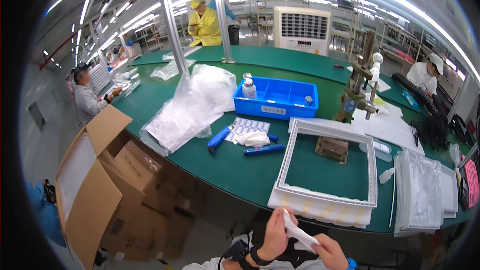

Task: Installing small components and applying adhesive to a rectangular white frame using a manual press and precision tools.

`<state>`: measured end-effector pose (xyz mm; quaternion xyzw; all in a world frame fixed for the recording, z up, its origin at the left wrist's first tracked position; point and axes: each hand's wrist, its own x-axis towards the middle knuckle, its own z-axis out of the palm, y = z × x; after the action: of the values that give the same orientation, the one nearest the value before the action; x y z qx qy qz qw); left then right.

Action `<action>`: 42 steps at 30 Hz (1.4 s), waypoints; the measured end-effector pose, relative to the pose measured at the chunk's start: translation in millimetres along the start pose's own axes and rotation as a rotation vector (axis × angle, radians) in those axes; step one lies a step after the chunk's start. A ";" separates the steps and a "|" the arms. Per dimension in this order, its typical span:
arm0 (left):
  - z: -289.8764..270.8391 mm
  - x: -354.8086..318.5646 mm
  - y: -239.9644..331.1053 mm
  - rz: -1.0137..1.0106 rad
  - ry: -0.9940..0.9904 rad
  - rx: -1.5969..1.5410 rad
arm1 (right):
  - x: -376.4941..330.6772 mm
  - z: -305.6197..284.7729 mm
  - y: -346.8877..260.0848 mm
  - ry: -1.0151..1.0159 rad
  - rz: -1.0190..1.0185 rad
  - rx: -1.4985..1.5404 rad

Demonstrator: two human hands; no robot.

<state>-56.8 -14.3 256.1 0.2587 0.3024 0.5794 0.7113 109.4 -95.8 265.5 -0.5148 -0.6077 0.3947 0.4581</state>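
Observation:
A crumpled white cloth (298, 232) stretches between my two hands at the table's front edge. My left hand (274, 235) is closed on its upper end, with a bit of white poking up past the fingertips. The lower end is pinched in my right hand (330, 252). Just beyond my hands, a white rectangular frame (327, 192) lies on a white padded sheet (320, 209) with yellowish strips. Left of the frame are a blue-handled tool (218, 140), a blue pen-like tool (263, 150), another crumpled white cloth (254, 139) and a sheet of pale labels (245, 125).
Behind the frame stand a blue divided bin (276, 111) with a white bottle (248, 89) and a metal press (356, 87). Clear plastic bags (192, 107) cover the table's left part. Wrapped frames (419, 190) are stacked at right. An open carton (95, 180) stands left; co-workers sit beyond.

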 end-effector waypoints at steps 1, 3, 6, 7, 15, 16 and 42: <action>1.7 6.4 9.0 0.004 -0.008 -0.025 | 7.8 -3.0 -3.6 -0.114 0.205 0.064; 10.8 20.2 22.2 0.018 -0.015 -0.096 | 23.2 4.4 -9.4 -0.091 0.236 0.130; 16.0 30.4 54.7 0.034 -0.064 -0.134 | 38.8 15.2 -20.1 -0.073 0.264 0.096; 12.0 33.2 57.2 0.028 -0.078 -0.141 | 39.3 19.6 -19.7 -0.068 0.267 0.097; -10.1 46.9 52.7 -0.077 -0.127 -0.318 | 32.9 20.9 -1.4 -0.047 0.306 0.224; -9.7 45.9 55.8 -0.054 -0.132 -0.304 | 32.3 17.0 -3.9 -0.085 0.338 0.221; -49.6 19.2 118.7 -0.756 -0.906 1.065 | -25.2 -113.6 -68.7 -0.286 0.468 -0.038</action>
<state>-169.5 28.6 304.9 0.6543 0.2874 -0.0852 0.6943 201.9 -130.7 357.6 -0.5888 -0.5381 0.5468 0.2545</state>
